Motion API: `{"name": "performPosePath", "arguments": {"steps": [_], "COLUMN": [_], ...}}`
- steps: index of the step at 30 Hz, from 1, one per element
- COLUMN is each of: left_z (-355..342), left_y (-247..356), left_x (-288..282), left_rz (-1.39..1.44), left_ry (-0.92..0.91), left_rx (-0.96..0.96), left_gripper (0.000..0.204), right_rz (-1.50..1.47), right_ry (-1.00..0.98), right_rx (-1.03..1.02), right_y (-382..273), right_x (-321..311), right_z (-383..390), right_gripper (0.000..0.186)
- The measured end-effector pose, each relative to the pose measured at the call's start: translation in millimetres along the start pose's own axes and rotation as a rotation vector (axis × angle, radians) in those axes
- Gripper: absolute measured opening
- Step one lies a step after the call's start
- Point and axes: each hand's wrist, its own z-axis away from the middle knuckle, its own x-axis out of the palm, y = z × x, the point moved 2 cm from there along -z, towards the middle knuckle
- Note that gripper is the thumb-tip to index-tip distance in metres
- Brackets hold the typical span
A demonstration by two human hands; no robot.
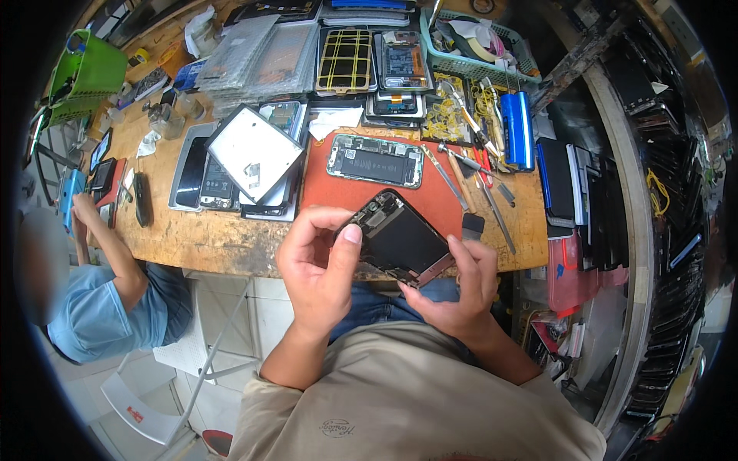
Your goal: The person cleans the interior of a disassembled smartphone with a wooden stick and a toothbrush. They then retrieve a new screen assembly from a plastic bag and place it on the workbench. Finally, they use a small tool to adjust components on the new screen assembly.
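Note:
Between my two hands is a phone screen assembly (403,237), its dark inner side with small metal parts turned up. My left hand (323,261) grips its upper left edge, thumb on top near the corner. Fingers of my right hand (461,288) pinch the lower right end. Just beyond lies an opened phone body (375,161) with its battery and circuit board bare, on a red-orange mat (319,188). A small dark square piece (473,224) rests at the mat's right edge, close to my right hand.
Tweezers (444,177), screwdrivers and pliers lie right of the mat, near a blue cylinder (517,131). Stacked phones and a white-backed panel (252,154) stand left. A teal basket (480,58) sits at the back. Another person (115,300) works at the left; shelves (669,253) fill the right.

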Motion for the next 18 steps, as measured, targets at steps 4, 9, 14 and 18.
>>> {"name": "performPosePath", "arguments": {"steps": [4,9,14,18], "left_z": [-0.7,1.9,3.7,5.0], "left_y": [-0.6,-0.6,2.5,4.6], "left_x": [0.6,6.0,8.0,8.3], "left_rz": [0.04,0.058,-0.077,-0.149], "left_ry": [0.003,0.008,-0.04,-0.067], "left_rx": [-0.017,-0.02,0.034,0.074], "left_gripper": [0.009,0.01,0.015,0.015], "right_rz": [0.01,0.022,0.04,0.025], "right_ry": [-0.001,0.023,0.022,0.024], "right_rx": [-0.011,-0.005,-0.006,0.007], "right_y": [0.5,0.6,2.1,4.4], "right_x": [1.4,3.5,5.7,9.4], "right_z": [0.4,1.4,4.0,8.5], "right_gripper": [0.096,0.095,0.095,0.096]}}
